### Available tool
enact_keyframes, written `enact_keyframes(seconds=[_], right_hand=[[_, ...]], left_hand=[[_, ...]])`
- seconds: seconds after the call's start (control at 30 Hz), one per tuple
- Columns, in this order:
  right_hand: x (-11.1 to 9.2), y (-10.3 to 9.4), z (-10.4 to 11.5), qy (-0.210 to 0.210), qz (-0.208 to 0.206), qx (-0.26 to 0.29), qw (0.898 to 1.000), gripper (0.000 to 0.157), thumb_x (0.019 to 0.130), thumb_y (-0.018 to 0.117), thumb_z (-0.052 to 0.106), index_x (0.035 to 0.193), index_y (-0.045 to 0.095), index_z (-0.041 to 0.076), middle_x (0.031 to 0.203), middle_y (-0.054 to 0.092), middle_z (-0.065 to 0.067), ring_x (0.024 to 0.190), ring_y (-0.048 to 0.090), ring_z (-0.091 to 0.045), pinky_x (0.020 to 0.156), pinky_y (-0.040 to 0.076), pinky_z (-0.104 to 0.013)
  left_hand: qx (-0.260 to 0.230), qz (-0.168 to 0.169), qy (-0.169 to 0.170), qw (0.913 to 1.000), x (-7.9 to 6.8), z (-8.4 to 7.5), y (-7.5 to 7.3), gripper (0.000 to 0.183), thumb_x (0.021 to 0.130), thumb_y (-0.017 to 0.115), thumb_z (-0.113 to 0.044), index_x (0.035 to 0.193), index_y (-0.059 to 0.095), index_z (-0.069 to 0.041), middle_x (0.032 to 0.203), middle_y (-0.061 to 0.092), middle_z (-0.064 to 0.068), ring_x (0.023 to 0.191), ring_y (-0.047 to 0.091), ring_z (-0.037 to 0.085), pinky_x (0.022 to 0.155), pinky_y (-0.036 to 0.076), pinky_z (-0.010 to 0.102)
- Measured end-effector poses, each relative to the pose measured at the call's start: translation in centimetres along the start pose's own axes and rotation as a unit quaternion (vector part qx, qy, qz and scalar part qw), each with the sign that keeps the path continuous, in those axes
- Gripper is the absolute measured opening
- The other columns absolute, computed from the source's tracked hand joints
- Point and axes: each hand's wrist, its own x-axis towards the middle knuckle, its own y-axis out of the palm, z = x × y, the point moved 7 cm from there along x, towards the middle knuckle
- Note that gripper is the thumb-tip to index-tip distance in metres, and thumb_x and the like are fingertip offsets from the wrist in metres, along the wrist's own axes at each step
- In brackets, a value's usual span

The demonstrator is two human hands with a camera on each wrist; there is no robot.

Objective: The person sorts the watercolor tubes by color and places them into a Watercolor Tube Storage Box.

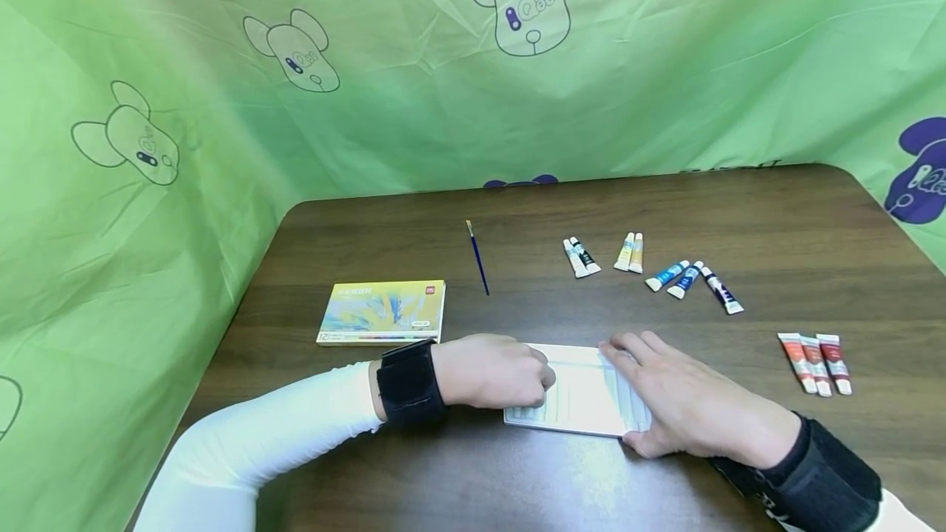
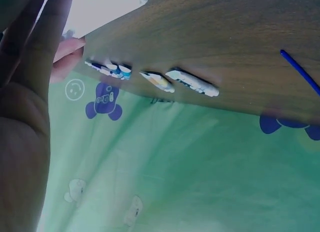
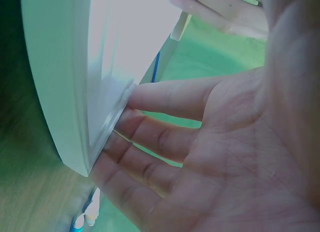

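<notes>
Beyond the white tray, and down to its left, you have the green cloth [image 1: 414,105] with its printed bear heads, meeting the far and left edges of the wooden surface [image 1: 399,240]. That surface runs on from the tray's near edge toward you, and a broad stretch also lies right of it. The white tray [image 1: 584,401] itself sits between your hands, its long axis running left to right, the right end turned slightly toward you. The yellow box [image 1: 380,310] is left of the tray and a little farther away, close by your left wrist, so it crowds that side. Your right hand [image 1: 687,401] spans the tray's right end, fingers spread wide, holding it between fingertips at the far edge and thumb at the near one. Your left hand [image 1: 491,369] is curled over the left end, hiding part of it; you can't tell whether those fingers pinch anything. Three red-toned tubes [image 1: 815,364] lie right of the tray, past your right hand; three blue tubes [image 1: 686,280] are beyond it to the right, with two yellow tubes [image 1: 626,253] and two green-toned tubes [image 1: 586,256] farther beyond. The thin paintbrush [image 1: 478,259] lies beyond the tray's left end, bristles pointing away from you.
</notes>
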Motion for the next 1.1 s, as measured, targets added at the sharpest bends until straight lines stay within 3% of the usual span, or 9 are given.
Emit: enact_keyframes(seconds=[0.2,0.37,0.63,0.9,1.1], right_hand=[[-0.01,-0.11,0.11,-0.006,-0.010,-0.004,1.000,0.093,0.064,0.084,0.047,0.136,0.051,-0.001,0.131,0.051,-0.012,0.119,0.049,-0.028,0.096,0.047,-0.047],[-0.01,-0.05,0.16,-0.009,-0.012,-0.004,1.000,0.093,0.064,0.084,0.047,0.136,0.052,-0.001,0.132,0.051,-0.012,0.120,0.049,-0.029,0.097,0.047,-0.048],[0.00,-0.08,0.09,-0.010,-0.017,-0.010,1.000,0.093,0.063,0.084,0.046,0.136,0.051,-0.001,0.132,0.051,-0.012,0.120,0.049,-0.029,0.097,0.046,-0.047],[-0.08,-0.26,0.11,-0.008,-0.022,-0.010,1.000,0.093,0.062,0.085,0.046,0.135,0.052,-0.002,0.130,0.052,-0.011,0.119,0.050,-0.028,0.096,0.047,-0.046],[-0.06,-0.17,0.16,-0.010,-0.022,-0.005,1.000,0.092,0.063,0.085,0.046,0.135,0.052,-0.001,0.130,0.052,-0.011,0.118,0.050,-0.028,0.095,0.048,-0.047]], left_hand=[[-0.060,0.002,0.006,0.9982,-0.08,0.36,0.09,0.026,0.095,0.059,-0.005,0.105,0.075,-0.023,0.108,0.061,-0.009,0.093,0.056,0.006,0.081,0.048,0.019],[-0.086,-0.004,0.006,0.9963,0.11,0.40,0.05,0.023,0.093,0.059,-0.005,0.094,0.075,-0.022,0.100,0.058,-0.008,0.084,0.052,0.005,0.072,0.045,0.018],[-0.066,0.023,0.006,0.9975,0.72,0.13,-0.03,0.026,0.095,0.057,-0.005,0.101,0.076,-0.023,0.105,0.060,-0.009,0.092,0.053,0.006,0.072,0.045,0.017],[-0.097,0.025,-0.007,0.9950,0.87,0.38,-0.15,0.025,0.095,0.058,-0.005,0.100,0.076,-0.022,0.104,0.061,-0.010,0.091,0.053,0.007,0.072,0.046,0.017],[-0.092,0.018,-0.006,0.9956,0.65,0.35,-0.16,0.025,0.094,0.059,-0.004,0.099,0.076,-0.022,0.104,0.062,-0.009,0.090,0.055,0.006,0.075,0.047,0.018]])
